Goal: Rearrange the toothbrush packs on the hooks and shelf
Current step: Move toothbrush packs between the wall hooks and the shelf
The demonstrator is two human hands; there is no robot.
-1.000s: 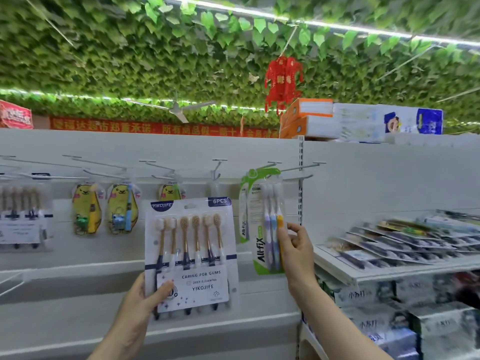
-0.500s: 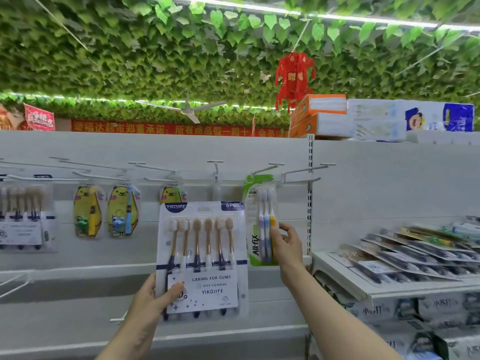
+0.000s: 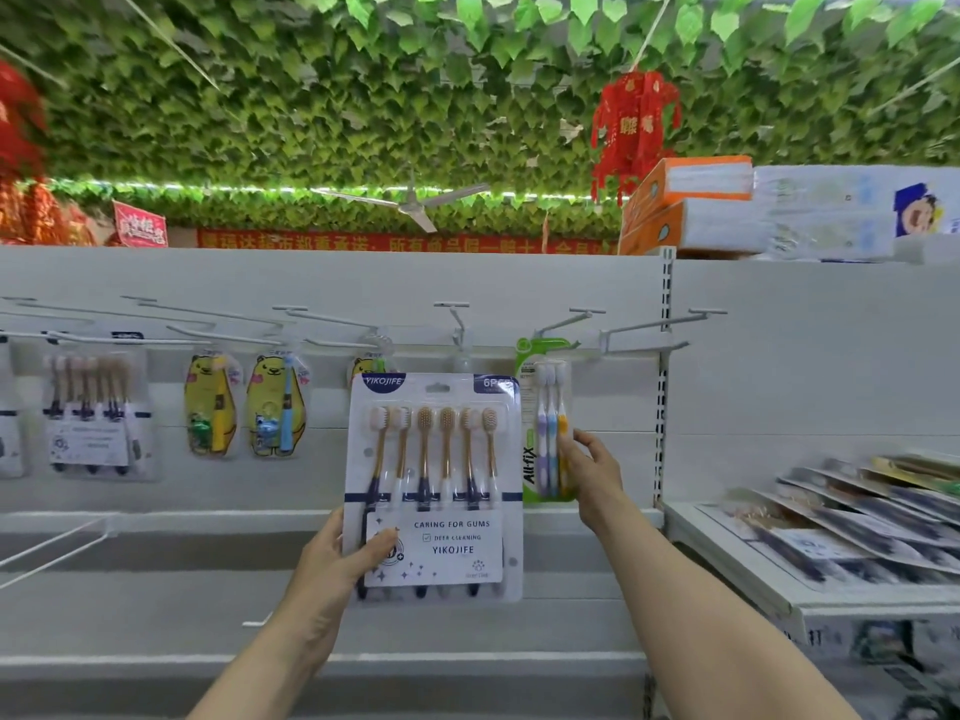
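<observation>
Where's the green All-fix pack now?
Head view, right of centre: All-fix pack hangs on a hook, between the YIKOJIFE six-pack and the right hand pinching it.

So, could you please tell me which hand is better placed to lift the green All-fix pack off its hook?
Right, probably. The right hand is at the green All-fix pack, touching its right edge; the left hand grips the YIKOJIFE six-pack by its lower left corner.

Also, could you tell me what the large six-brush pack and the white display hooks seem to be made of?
Large white-and-navy six-brush toothbrush pack: clear glossy plastic blister over printed card, judging by the sheen and transparent edges. Thin white display hooks: probably painted or coated metal wire, being slim, rigid rods.
</observation>
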